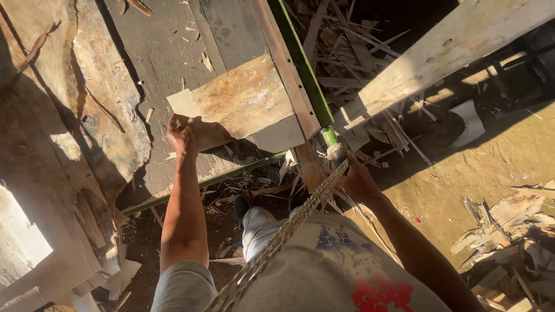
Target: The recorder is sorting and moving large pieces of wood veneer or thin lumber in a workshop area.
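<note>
The left hand [182,136] is closed on the near corner of a thin, stained veneer sheet [243,101], fingers curled over its edge. The sheet lies flat on the grey machine counter [167,63], its far side against a wooden rail with a green edge [300,69]. The right hand [356,180] is closed around the end of a green lever [330,137] at the corner of the counter; a braided rope [289,225] runs from there down across the person's shirt. A pale plank [439,52] leans above, and wood scraps [347,52] cover the floor [491,167] around the feet.

I judge that the sheet is brittle: held at one corner only, it could crack or tear if pulled unevenly. The loose scraps under the shoes could also cause a slip, and the rope near the lever could catch.
</note>
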